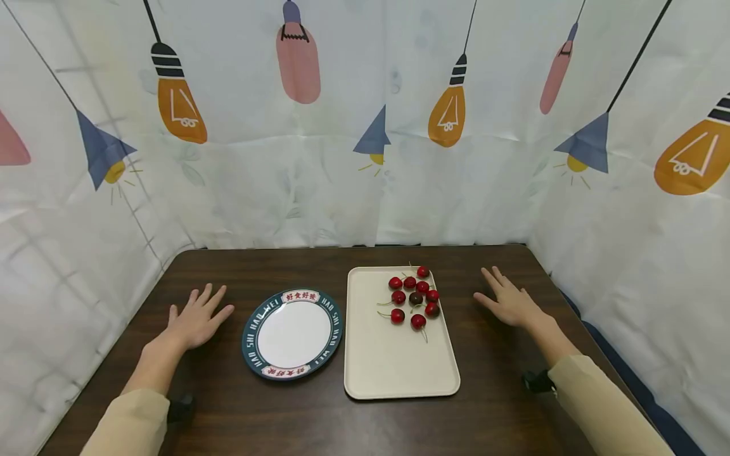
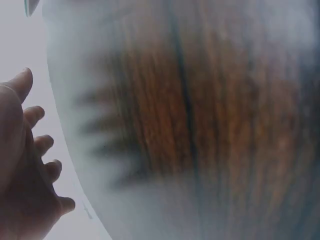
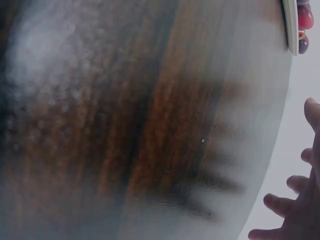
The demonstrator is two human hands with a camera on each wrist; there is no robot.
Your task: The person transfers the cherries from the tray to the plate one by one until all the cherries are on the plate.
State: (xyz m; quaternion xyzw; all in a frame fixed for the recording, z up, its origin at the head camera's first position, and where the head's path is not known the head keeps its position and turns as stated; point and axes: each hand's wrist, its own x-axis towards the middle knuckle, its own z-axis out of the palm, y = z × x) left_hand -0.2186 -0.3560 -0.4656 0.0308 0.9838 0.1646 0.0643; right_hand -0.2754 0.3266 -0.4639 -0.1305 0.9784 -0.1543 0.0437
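Observation:
My left hand (image 1: 192,322) is spread over the left side of the table, fingers straight, holding nothing. Just right of it lies a round plate (image 1: 336,326) with a dark blue lettered rim and a white middle. My right hand (image 1: 509,303) is likewise spread, on the far side of a cream rectangular tray (image 1: 393,373), and it too holds nothing. Several red cherries (image 1: 397,316), some with stems, lie grouped on the tray's upper right part. In the left wrist view the hand (image 2: 25,165) shows splayed fingers; the right wrist view shows the other hand (image 3: 305,195) the same way.
The dark brown wooden table (image 1: 274,424) carries the plate and tray side by side. A white curtain (image 1: 251,183) printed with lamps and bulbs hangs behind and along both sides. Dark blue cloth (image 1: 644,386) shows past the table's right edge.

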